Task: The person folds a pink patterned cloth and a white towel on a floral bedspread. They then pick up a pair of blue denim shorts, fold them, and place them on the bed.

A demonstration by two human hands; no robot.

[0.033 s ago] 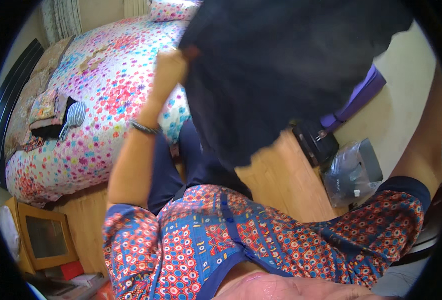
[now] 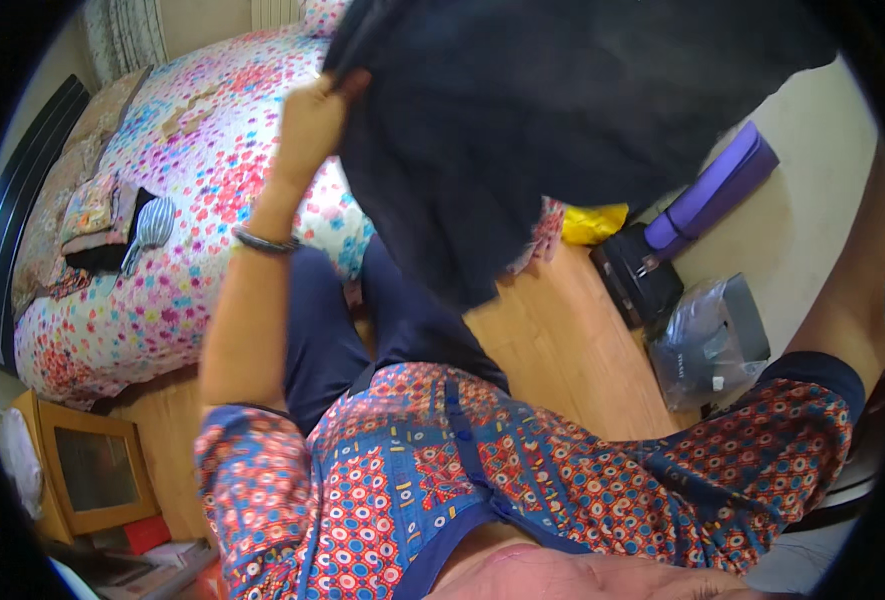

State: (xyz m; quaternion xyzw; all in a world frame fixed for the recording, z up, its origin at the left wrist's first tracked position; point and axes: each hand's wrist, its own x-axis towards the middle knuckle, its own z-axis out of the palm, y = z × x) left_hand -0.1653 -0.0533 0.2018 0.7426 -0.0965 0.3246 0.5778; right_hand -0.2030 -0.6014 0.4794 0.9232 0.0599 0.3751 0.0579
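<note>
A large black cloth (image 2: pixel 562 110) hangs spread out in front of me and fills the upper middle of the view. Its kind cannot be told, as its top runs past the upper edge. My left hand (image 2: pixel 312 128), with a dark bracelet at the wrist, is closed on the cloth's left edge, thumb against the fabric. My right forearm reaches up along the far right rim. The right hand lies outside the picture, so its grip does not show.
A bed (image 2: pixel 232 190) with a flowered cover stands at left, with folded clothes (image 2: pixel 102 222) on it. On the right are a rolled purple mat (image 2: pixel 717 185), a black bag (image 2: pixel 637 275), a clear plastic bag (image 2: pixel 707 345) and a yellow item (image 2: pixel 594 223). A wooden cabinet (image 2: pixel 92 465) stands lower left.
My left hand has moved a little left, drawing the cloth's edge with it. The cloth's lower edge has risen, uncovering the yellow item, a patterned pink cloth and more of the purple mat.
</note>
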